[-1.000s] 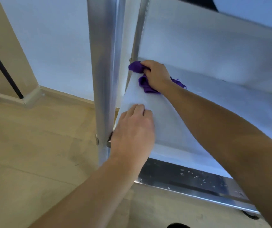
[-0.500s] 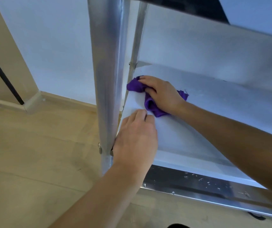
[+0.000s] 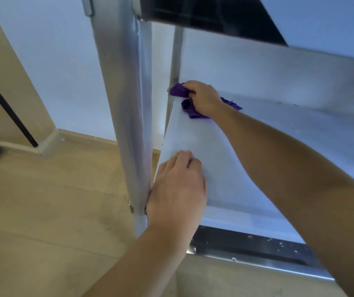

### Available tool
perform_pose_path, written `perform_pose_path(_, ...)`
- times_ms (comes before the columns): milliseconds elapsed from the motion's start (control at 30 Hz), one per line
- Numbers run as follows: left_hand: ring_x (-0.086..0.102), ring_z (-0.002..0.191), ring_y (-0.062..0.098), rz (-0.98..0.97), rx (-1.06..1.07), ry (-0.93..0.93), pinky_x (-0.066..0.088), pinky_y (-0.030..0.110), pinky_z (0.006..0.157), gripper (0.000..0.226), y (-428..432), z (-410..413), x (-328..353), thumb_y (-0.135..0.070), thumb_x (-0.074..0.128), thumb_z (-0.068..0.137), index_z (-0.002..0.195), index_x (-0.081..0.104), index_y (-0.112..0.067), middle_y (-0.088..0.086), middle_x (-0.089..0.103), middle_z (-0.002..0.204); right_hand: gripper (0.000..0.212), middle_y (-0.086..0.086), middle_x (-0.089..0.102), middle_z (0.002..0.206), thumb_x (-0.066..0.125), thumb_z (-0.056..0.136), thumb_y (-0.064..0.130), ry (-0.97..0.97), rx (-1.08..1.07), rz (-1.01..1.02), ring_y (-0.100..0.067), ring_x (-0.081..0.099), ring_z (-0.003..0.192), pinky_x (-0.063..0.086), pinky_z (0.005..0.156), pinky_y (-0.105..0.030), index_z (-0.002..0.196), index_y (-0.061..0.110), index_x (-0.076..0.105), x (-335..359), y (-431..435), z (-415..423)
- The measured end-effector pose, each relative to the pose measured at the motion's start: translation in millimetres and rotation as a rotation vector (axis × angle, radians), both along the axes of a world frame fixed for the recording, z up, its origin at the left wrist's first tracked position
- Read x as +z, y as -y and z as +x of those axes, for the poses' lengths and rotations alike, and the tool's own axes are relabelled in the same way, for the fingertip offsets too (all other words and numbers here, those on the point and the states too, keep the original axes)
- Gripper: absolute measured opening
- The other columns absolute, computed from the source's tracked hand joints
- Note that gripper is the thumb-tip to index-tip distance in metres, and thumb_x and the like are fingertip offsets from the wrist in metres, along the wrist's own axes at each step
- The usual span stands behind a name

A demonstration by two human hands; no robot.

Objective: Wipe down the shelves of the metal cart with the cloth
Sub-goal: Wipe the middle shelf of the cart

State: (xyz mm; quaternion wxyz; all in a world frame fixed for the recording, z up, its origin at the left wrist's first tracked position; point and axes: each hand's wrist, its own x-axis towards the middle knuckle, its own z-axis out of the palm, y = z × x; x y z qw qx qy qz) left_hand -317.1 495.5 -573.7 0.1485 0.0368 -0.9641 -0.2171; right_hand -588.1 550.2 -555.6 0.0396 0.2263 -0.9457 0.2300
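The right hand (image 3: 204, 97) grips a cloth (image 3: 190, 109) on the shelf (image 3: 279, 136), a post (image 3: 177, 61) just beyond it; the left hand (image 3: 177, 189) rests flat nearer, relaxed, holding nothing.

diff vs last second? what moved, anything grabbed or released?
The right hand drew the purple cloth a little nearer along the shelf, then pushed it back into the far left corner against the rear post. Nothing grabbed or released. The left hand stays resting on the near left corner by the front post; the right still grips the cloth.
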Motion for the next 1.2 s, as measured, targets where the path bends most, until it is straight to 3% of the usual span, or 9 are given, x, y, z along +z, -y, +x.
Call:
perform_pose_path(167,0.050,0.115,0.019,0.023,0.017,-0.005,0.043,0.029,0.096,0.037,0,0,2,-0.024,0.041,0.092,0.122,0.062,-0.017,-0.006,0.052,0.130,0.039,0.005,0.050,0.144,0.044,0.098,0.005,-0.066,0.199,0.010,-0.013,0.045,0.130,0.021,0.100,-0.007,0.135,0.016,0.054,-5,-37,95)
perform_pose_path(333,0.053,0.116,0.022,0.016,0.034,-0.038,0.043,0.031,0.097,0.035,-2,-1,-4,-0.020,0.044,0.092,0.121,0.063,-0.014,-0.003,0.054,0.132,0.037,0.006,0.052,0.141,0.049,0.096,0.005,-0.088,0.220,0.017,-0.009,0.047,0.127,0.021,0.101,-0.002,0.129,0.016,0.059,-8,-85,125)
perform_pose_path(567,0.056,0.115,0.021,0.011,0.047,-0.082,0.046,0.033,0.095,0.036,0,-3,-4,-0.019,0.042,0.091,0.118,0.065,-0.014,-0.002,0.059,0.129,0.039,0.004,0.065,0.115,0.037,0.092,0.009,-0.025,-0.087,-0.018,-0.023,0.059,0.105,0.046,0.092,-0.033,0.113,0.030,0.063,-9,-71,64)
perform_pose_path(767,0.060,0.090,0.027,0.015,0.087,-0.124,0.046,0.037,0.067,0.025,-1,0,0,-0.016,0.047,0.090,0.111,0.060,-0.012,0.004,0.064,0.103,0.039,0.000,0.053,0.140,0.046,0.095,0.000,-0.074,0.190,0.015,-0.018,0.049,0.129,0.024,0.104,-0.011,0.130,0.012,0.058,-6,-90,144)
perform_pose_path(900,0.059,0.080,0.026,-0.011,0.051,-0.153,0.039,0.032,0.061,0.016,-2,2,1,-0.018,0.048,0.092,0.106,0.053,-0.012,0.005,0.063,0.091,0.034,0.000,0.056,0.138,0.051,0.095,0.003,-0.140,0.320,-0.020,-0.014,0.050,0.128,0.031,0.110,-0.018,0.126,0.011,0.062,-10,-116,192)
perform_pose_path(1100,0.057,0.072,0.029,-0.059,0.084,-0.145,0.030,0.032,0.053,0.014,-5,3,0,-0.014,0.048,0.091,0.100,0.057,-0.009,0.007,0.061,0.084,0.040,0.007,0.058,0.135,0.045,0.093,0.001,-0.057,0.112,-0.042,-0.013,0.052,0.125,0.030,0.104,-0.013,0.124,0.019,0.063,-7,-95,143)
perform_pose_path(1200,0.053,0.066,0.028,-0.101,0.036,-0.170,0.029,0.031,0.053,0.005,-3,0,0,-0.007,0.052,0.087,0.086,0.057,-0.007,0.008,0.059,0.078,0.042,0.009,0.065,0.121,0.039,0.092,0.006,-0.015,-0.033,-0.080,-0.017,0.058,0.112,0.042,0.098,-0.026,0.114,0.030,0.065,-6,-76,104)
